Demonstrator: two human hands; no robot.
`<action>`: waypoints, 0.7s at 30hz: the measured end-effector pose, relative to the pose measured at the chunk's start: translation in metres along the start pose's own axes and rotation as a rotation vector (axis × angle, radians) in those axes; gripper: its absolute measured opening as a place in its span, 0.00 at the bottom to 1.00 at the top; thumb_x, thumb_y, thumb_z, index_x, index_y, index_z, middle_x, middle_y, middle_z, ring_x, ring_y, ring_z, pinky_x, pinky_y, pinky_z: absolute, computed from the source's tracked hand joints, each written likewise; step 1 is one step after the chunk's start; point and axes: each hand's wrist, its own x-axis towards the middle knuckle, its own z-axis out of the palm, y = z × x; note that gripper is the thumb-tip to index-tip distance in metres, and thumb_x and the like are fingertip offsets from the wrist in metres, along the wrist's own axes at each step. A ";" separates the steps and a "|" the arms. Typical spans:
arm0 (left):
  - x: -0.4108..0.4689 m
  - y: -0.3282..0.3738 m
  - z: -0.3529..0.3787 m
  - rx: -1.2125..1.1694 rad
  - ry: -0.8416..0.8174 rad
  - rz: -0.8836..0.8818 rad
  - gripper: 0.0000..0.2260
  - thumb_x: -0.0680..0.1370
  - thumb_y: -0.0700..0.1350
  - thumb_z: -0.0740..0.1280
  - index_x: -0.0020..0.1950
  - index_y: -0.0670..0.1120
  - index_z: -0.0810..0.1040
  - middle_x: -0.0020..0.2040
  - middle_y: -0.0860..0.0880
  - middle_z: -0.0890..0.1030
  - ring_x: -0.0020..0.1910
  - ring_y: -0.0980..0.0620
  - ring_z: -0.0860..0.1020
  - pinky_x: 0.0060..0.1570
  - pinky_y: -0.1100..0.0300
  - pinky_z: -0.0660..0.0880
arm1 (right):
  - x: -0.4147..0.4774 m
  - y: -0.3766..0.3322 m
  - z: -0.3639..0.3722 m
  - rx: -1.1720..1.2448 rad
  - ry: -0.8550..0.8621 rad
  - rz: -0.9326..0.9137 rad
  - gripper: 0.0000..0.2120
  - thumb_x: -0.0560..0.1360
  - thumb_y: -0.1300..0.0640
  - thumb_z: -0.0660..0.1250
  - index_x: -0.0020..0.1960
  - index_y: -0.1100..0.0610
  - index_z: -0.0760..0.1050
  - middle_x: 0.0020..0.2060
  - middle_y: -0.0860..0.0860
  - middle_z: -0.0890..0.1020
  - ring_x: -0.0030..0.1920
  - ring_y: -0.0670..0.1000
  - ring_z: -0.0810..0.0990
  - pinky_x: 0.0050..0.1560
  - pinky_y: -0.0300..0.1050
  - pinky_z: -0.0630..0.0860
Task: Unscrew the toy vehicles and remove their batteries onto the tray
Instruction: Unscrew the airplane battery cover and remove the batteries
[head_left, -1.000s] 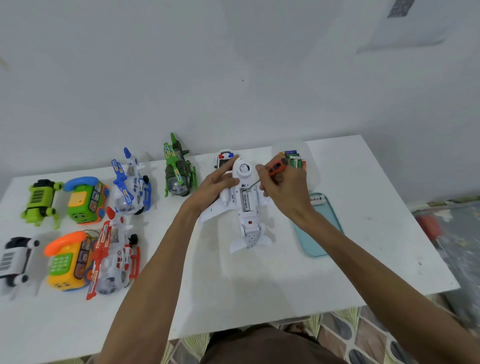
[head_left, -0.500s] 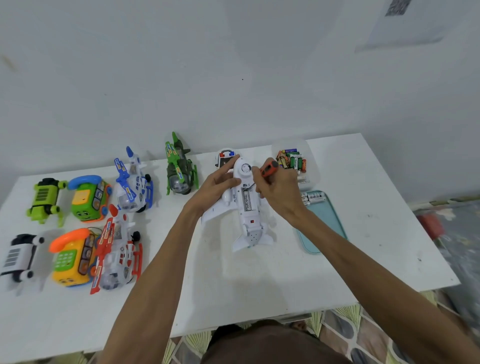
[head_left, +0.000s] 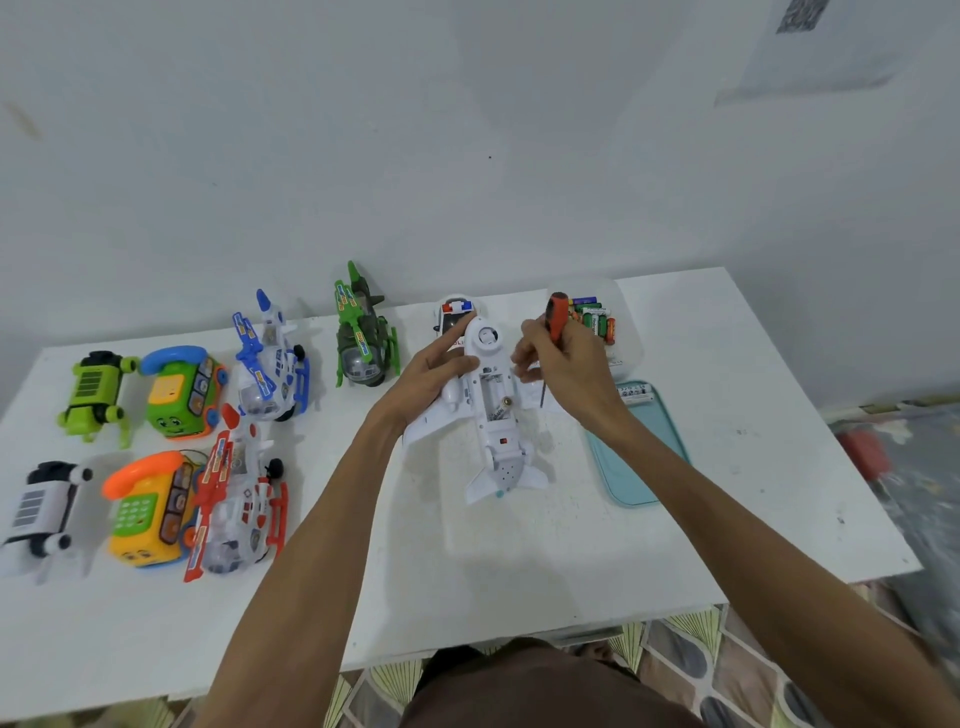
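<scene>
Toy airplane (head_left: 488, 415), white, lay belly up at the middle of the tabletop (head_left: 519, 561), held between both hands.

Left hand (head_left: 431, 374): fingers (head_left: 452, 332) reached along the left flank of the nose with the thumb laid over the underside, gripping the fuselage.

Right hand (head_left: 566, 364): fingers were curled round an orange-handled screwdriver (head_left: 557, 317), handle up, dark shaft pointing down just right of the fuselage. Whether the tip touched the wing could not be told.

Battery compartment (head_left: 492, 387) stood open on the belly, with one battery (head_left: 503, 408) lying tilted at its near end.

Surroundings:
- A police car (head_left: 454, 307) stood just behind the nose, partly hidden by the left fingers.
- A clear container (head_left: 623, 332) of loose cells sat behind the right hand, partly masked by the screwdriver handle.
- A teal tray (head_left: 639, 467) lay right of the airplane and was crossed by the right forearm. Three batteries (head_left: 634, 393) rested at its far end.
- To the left stood a green helicopter (head_left: 363, 338), a blue helicopter (head_left: 270, 358) and a red helicopter (head_left: 234, 499).
- Further left were a green phone car (head_left: 182, 395) and an orange phone car (head_left: 148, 509).
- A green wheeled toy (head_left: 96, 395) and a white wheeled toy (head_left: 41, 509) stood at the left edge. All of these were well apart from the hands.

Orientation: the long axis ran away from the person. The nose pointed toward the wall, and the tail pointed toward the near edge, swung slightly right.
</scene>
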 end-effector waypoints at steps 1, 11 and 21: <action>0.000 -0.001 0.000 -0.001 0.001 -0.001 0.28 0.83 0.39 0.64 0.80 0.58 0.65 0.64 0.51 0.83 0.64 0.55 0.80 0.60 0.65 0.75 | 0.000 0.000 -0.001 -0.038 -0.014 -0.008 0.15 0.82 0.52 0.64 0.42 0.61 0.79 0.33 0.56 0.82 0.31 0.53 0.79 0.36 0.46 0.77; 0.006 -0.006 -0.002 -0.042 0.027 -0.022 0.26 0.83 0.38 0.64 0.79 0.58 0.68 0.58 0.59 0.84 0.60 0.55 0.81 0.61 0.58 0.78 | -0.010 0.013 -0.002 -0.617 -0.289 -0.094 0.14 0.72 0.45 0.75 0.44 0.57 0.83 0.37 0.52 0.83 0.39 0.52 0.80 0.43 0.49 0.75; 0.006 -0.004 0.000 -0.009 0.027 -0.067 0.27 0.83 0.37 0.64 0.79 0.56 0.67 0.57 0.65 0.84 0.59 0.64 0.80 0.58 0.66 0.75 | 0.050 0.009 -0.067 -0.625 0.055 0.006 0.05 0.72 0.53 0.73 0.45 0.54 0.84 0.37 0.50 0.86 0.40 0.52 0.83 0.42 0.38 0.72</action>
